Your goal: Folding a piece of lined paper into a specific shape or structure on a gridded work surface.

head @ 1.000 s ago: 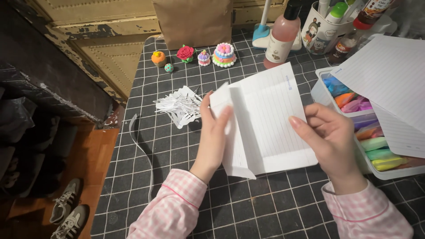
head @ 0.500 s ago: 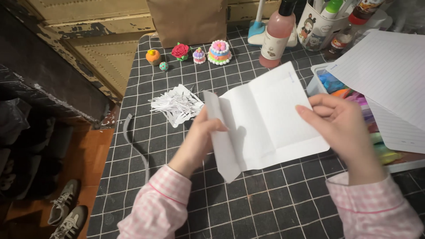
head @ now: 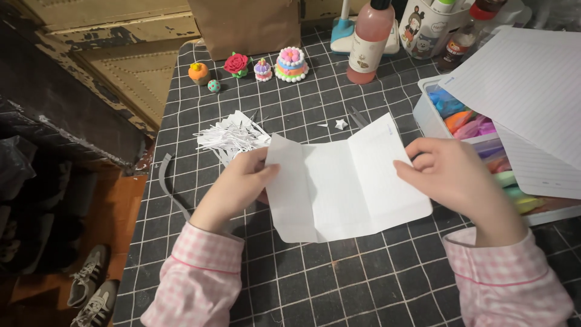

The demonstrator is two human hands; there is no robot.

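Since the paper (head: 345,181) is thin, light and floppy, edges are the place to grab — left hand (head: 239,184) pinches its left flap, right hand (head: 451,178) its right edge, above the mat (head: 339,284).

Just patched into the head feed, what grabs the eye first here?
At centre, the folded white lined sheet held over the black gridded cutting mat, left hand pinching its left flap and right hand gripping its right edge. Behind the left hand lies a pile of white paper strips. Along the mat's far edge stands a row of small colourful clay figures, including a layered cake.
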